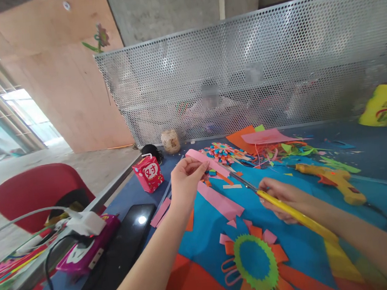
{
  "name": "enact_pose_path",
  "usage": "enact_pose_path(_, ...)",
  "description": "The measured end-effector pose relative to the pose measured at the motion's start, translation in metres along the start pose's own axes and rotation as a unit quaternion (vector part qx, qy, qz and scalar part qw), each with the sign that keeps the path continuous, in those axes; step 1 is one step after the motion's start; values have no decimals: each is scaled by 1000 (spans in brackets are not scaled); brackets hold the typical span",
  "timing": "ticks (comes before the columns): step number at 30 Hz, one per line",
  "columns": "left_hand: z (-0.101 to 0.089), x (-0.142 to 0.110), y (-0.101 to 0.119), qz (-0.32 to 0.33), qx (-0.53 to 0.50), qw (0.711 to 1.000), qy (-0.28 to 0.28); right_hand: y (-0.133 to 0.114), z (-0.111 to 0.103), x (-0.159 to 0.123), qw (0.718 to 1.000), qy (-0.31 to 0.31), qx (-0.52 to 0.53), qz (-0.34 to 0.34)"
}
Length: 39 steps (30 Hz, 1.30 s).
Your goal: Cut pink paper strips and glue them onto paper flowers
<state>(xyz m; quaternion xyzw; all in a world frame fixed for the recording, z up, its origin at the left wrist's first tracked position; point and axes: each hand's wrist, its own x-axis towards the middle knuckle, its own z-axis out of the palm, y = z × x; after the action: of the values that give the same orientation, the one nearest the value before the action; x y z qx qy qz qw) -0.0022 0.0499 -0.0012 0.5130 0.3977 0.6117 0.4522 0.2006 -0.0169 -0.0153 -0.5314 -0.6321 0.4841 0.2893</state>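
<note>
My left hand (187,176) pinches a folded pink strip (218,165) above the blue sheet. My right hand (282,198) is wrapped round yellow-handled scissors (291,213), whose blades meet the strip's lower end. A second pink strip (219,199) lies beneath, with small pink triangular scraps at its end. Closer to me is a flower-like piece with a green toothed ring (239,263) and orange and pink petals round it. Behind my left hand sits a multicoloured layered flower (223,152).
A yellow glue gun (333,179), its cord trailing, lies at right near a heap of scraps (279,151). On the left are a red drink carton (148,173), a phone (121,247) and a purple power strip (87,248). A perforated metal screen (180,78) stands behind; a person sits beyond it.
</note>
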Motion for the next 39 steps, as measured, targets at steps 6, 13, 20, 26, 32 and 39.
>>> enact_pose_path(6, 1, 0, 1, 1, 0, 1000, -4, 12, -3, 8, 999, -34, 1, -3)
enact_pose_path(13, 1, -1, 2, 0, 11, 1000, 1, 8, -2, 6, 1000, -20, -1, -12)
enact_pose_path(20, 1, 0, 2, -6, 5, 1000, 5, 12, 0, 9, 1000, -14, 26, 10)
enact_pose_path(26, 0, 0, 2, -4, 2, 1000, 5, 6, -1, 6, 1000, -25, 13, 5)
enact_pose_path(32, 1, -1, 0, 0, 4, 1000, -10, 3, -2, 3, 999, -14, -39, -32)
enact_pose_path(39, 1, -1, -3, 5, 18, 999, -30, 6, -1, 5, 997, -7, -64, -37)
